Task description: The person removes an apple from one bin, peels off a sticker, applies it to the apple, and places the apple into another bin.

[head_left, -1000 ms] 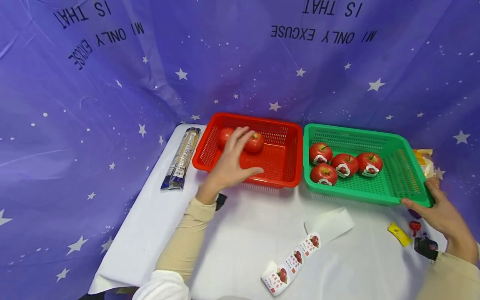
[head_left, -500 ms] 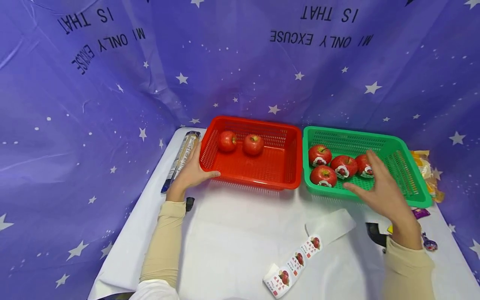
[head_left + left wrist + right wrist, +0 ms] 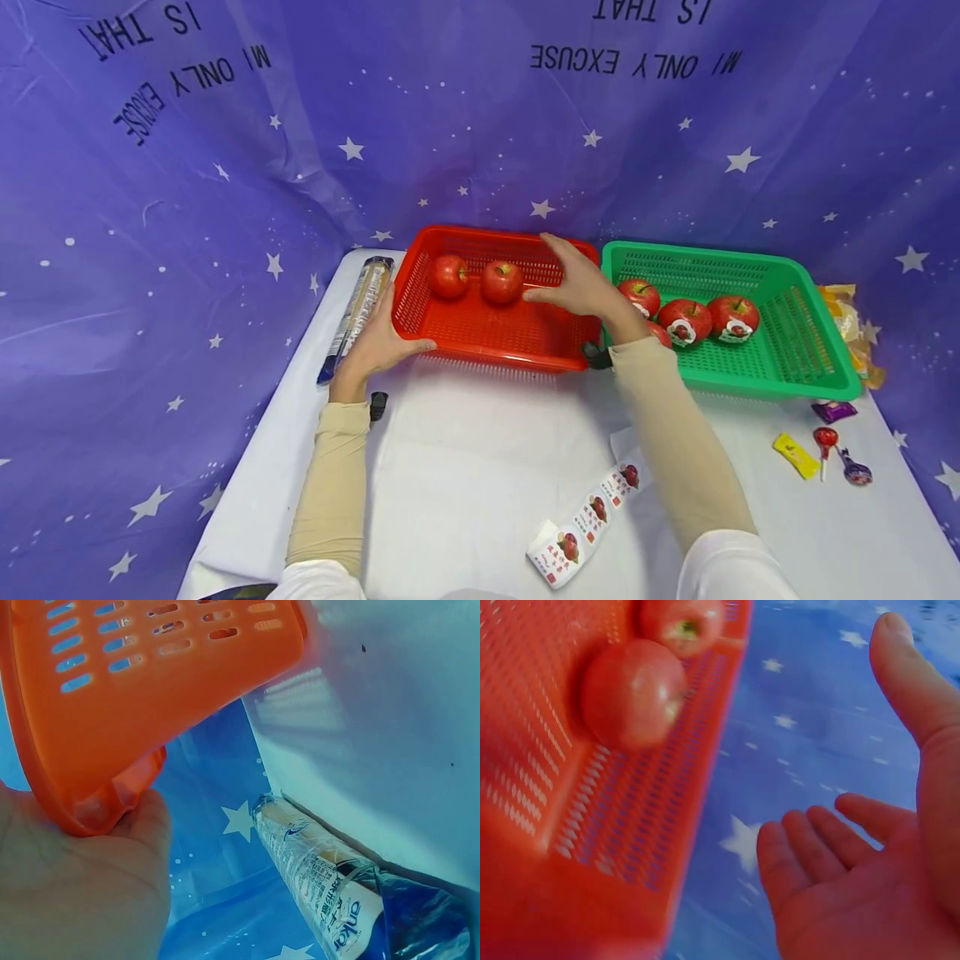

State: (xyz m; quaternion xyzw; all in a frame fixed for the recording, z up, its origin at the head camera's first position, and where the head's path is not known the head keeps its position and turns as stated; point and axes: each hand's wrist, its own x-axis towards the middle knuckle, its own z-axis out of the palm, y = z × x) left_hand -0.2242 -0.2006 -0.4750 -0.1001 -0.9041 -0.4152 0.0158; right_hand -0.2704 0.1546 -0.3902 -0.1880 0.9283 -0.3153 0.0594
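My left hand (image 3: 378,342) holds the near left corner of a red plastic basket (image 3: 495,337). In the left wrist view, its rim (image 3: 94,821) sits against the hand, and part of the fingers is hidden behind it. Two red apples, a left apple (image 3: 449,277) and a right apple (image 3: 502,282), lie inside the basket. Above the basket's right part, my right hand (image 3: 577,283) is spread with nothing in it. The right wrist view shows that palm (image 3: 855,900) apart from the basket wall (image 3: 649,847).
A green basket (image 3: 772,387) with several stickered apples stands right of the red one. Left lies a long wrapped packet (image 3: 360,317). A sticker strip (image 3: 588,521) lies in front, partly under the right forearm. A yellow candy (image 3: 797,456) and lollipops (image 3: 826,437) lie at right.
My right hand has left the green basket's right corner and moved left to above the red basket. My left hand has moved from over the apples to the red basket's near left corner.
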